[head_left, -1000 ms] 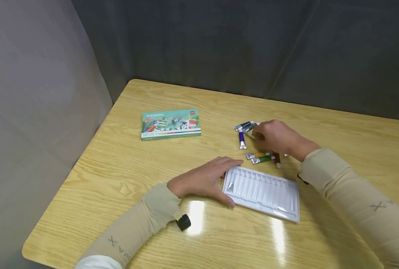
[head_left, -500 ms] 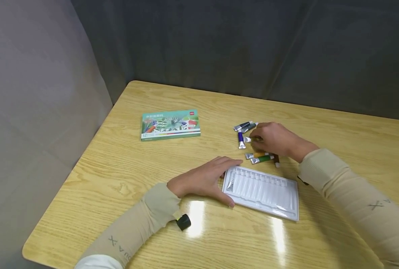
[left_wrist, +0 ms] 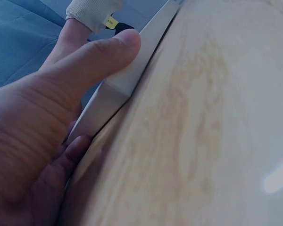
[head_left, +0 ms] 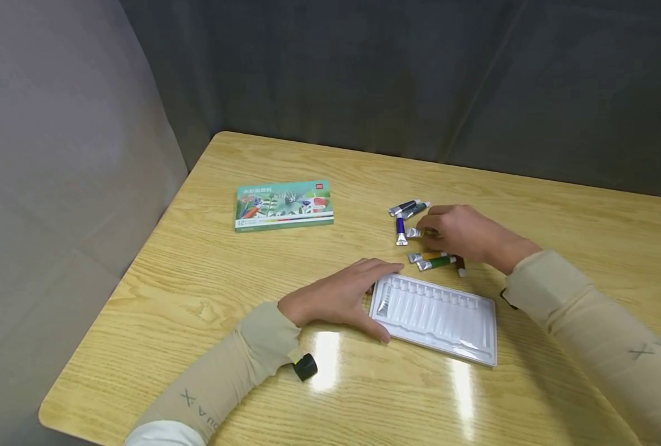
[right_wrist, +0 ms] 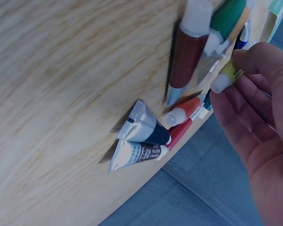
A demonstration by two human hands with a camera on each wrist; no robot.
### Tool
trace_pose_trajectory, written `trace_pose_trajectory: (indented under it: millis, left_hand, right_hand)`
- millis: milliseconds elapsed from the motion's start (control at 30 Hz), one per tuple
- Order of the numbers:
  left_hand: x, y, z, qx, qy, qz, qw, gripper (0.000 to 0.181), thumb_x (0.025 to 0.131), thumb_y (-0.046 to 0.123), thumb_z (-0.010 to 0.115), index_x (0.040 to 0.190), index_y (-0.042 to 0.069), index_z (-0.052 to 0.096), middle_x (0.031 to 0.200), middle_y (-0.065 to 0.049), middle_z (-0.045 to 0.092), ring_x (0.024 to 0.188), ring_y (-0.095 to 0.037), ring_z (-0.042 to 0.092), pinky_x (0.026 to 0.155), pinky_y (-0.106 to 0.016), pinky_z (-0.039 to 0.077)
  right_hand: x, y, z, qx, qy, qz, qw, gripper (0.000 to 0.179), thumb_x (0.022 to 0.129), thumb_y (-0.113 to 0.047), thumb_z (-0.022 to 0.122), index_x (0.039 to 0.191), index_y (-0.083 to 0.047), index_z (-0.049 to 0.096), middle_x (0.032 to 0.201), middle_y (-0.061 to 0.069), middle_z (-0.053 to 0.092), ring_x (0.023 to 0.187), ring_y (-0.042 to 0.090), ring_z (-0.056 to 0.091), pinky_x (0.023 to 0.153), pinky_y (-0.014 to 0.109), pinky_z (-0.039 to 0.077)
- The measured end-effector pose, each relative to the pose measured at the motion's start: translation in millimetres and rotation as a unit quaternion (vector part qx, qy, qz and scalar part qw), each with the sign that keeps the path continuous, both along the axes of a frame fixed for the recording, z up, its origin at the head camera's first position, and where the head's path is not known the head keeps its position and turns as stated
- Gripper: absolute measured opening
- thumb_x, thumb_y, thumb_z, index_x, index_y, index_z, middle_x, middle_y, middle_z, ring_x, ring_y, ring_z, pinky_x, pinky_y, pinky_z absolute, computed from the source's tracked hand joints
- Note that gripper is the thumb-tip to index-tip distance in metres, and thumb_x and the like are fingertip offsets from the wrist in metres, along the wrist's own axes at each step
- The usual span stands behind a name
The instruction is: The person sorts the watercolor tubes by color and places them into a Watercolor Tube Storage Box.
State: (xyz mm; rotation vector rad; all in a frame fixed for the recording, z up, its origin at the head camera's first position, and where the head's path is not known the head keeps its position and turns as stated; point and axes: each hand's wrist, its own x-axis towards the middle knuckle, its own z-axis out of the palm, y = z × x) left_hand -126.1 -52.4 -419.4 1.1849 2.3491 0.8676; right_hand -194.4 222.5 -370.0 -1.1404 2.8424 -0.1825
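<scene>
Twelve tubes (head_left: 438, 263), one tray (head_left: 438, 313), one box (head_left: 284, 206)

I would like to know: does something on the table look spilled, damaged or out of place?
Nothing looks spilled or damaged. Only the loose tubes look untidy: they lie at mixed angles on the table, outside the slotted tray, where just one tube shows.

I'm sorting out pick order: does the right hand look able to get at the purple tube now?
Probably yes: the purple tube is close by with nothing on it, though the right hand pinches the yellow tube, which may need releasing first.
</scene>
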Motion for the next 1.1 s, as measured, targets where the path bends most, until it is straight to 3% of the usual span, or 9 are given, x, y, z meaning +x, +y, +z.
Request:
trace_pose_trajectory:
  millis: [267,533,767,933,1100]
  left_hand:
    - [0.2,1.3,0.4,-0.003,-0.006,0.001,1.0000,0.124,0.070,0.063,0.089,0.166,0.021,0.023,0.164,0.003,0.039,0.151,-0.015,0.038,0.127,-0.033,0.034]
    - [0.5,2.0,0.3,-0.004,-0.011,0.003,0.9999,0.125,0.070,0.064,0.089,0.166,0.022,0.021,0.166,0.003,0.037,0.152,-0.014,0.037,0.127,-0.033,0.034]
    - [1.2,0.8,0.5,0.004,-0.012,0.004,0.9999,0.125,0.070,0.062,0.090,0.166,0.022,0.020,0.166,0.003,0.038,0.151,-0.014,0.037,0.127,-0.033,0.035]
    - [1.1,0.8,-0.1,0.009,-0.013,0.002,0.9999,0.126,0.071,0.062,0.089,0.167,0.021,0.017,0.165,0.005,0.038,0.150,-0.014,0.037,0.127,-0.032,0.035]
    - [1.1,-0.4,2.0,0.002,-0.018,0.004,0.9998,0.130,0.072,0.063,0.088,0.168,0.021,0.012,0.166,0.004,0.036,0.153,-0.015,0.035,0.128,-0.034,0.034]
  right_hand:
    - [16.1,3,1.8,-0.015,0.054,0.044,0.9974,0.024,0.083,-0.007,0.085,0.105,-0.004,0.077,0.096,0.007,0.074,0.078,0.013,0.067,0.068,0.032,0.062]
    - [39.0,-6,3.7,-0.044,0.085,0.081,0.9921,0.025,0.080,0.001,0.082,0.104,-0.002,0.076,0.092,0.005,0.071,0.081,0.014,0.067,0.069,0.033,0.062]
    - [48.9,-14,1.0,-0.085,0.123,0.142,0.9785,0.032,0.072,0.011,0.076,0.099,-0.005,0.074,0.093,0.002,0.069,0.083,0.012,0.066,0.069,0.029,0.060]
    - [54.8,-17,1.1,-0.089,0.129,0.155,0.9754,0.035,0.071,0.010,0.077,0.101,-0.007,0.074,0.094,0.001,0.069,0.083,0.011,0.065,0.069,0.028,0.059]
    - [62.2,-20,2.1,-0.086,0.122,0.166,0.9748,0.035,0.073,0.007,0.080,0.105,-0.008,0.076,0.098,-0.001,0.073,0.090,0.014,0.067,0.076,0.030,0.061]
